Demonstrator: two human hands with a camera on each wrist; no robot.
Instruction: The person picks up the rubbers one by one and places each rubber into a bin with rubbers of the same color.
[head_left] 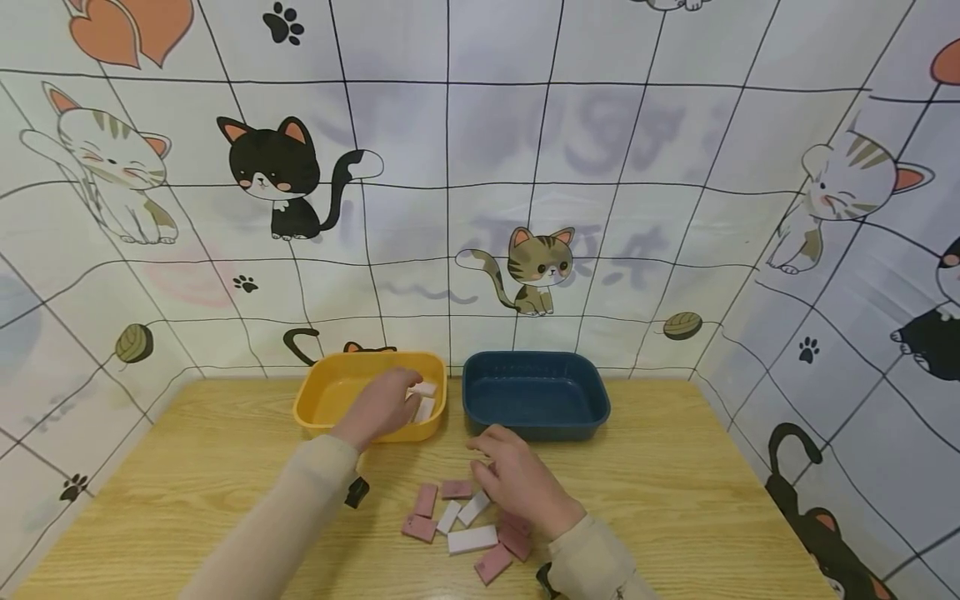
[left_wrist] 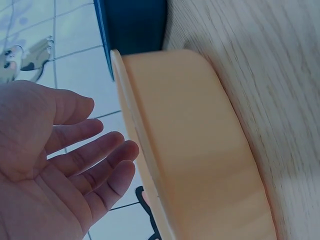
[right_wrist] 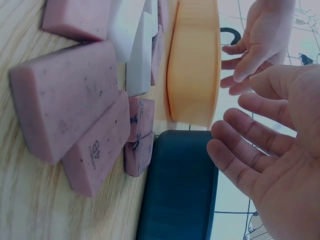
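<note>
My left hand reaches over the yellow bin, fingers relaxed and slightly bent. Beneath its fingertips, white erasers lie inside at the bin's right end. In the left wrist view the palm is bare, beside the bin's rim. My right hand hovers over the right side of an eraser pile, its fingers loosely bent and holding nothing. The pile mixes pink erasers, one marked 4B in the right wrist view, with white erasers. Part of it is hidden under the right hand.
A dark blue bin stands right of the yellow one at the back of the wooden table. Behind them hangs a white cloth printed with cats and grid lines, and it also covers the sides.
</note>
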